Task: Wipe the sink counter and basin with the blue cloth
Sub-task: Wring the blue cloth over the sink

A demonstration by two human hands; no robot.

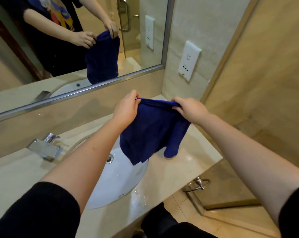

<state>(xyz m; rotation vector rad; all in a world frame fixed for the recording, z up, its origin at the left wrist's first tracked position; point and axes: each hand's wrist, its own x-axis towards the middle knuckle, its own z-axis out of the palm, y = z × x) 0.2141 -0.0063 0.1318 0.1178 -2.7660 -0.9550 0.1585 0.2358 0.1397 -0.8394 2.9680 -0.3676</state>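
A beige marble bathroom: a pale stone counter runs under a wide wall mirror, with a white oval basin sunk into it and a chrome faucet at about nine o'clock of the bowl. A white socket plate sits on the wall at two o'clock, and a chrome towel ring hangs below the counter edge at four o'clock.

From the head view, the blue cloth hangs in the air above the basin's far rim, touching neither bowl nor counter. The left hand pinches its top edge at one corner, fingers pressed together on the hem; the right hand pinches the other corner the same way, so the cloth drapes down between them.

Water beads still lie on the counter at six o'clock of the basin, and droplets show inside the bowl. I judge the wiping not yet begun, or barely: the cloth is being spread or folded, and counter and basin both remain to do.
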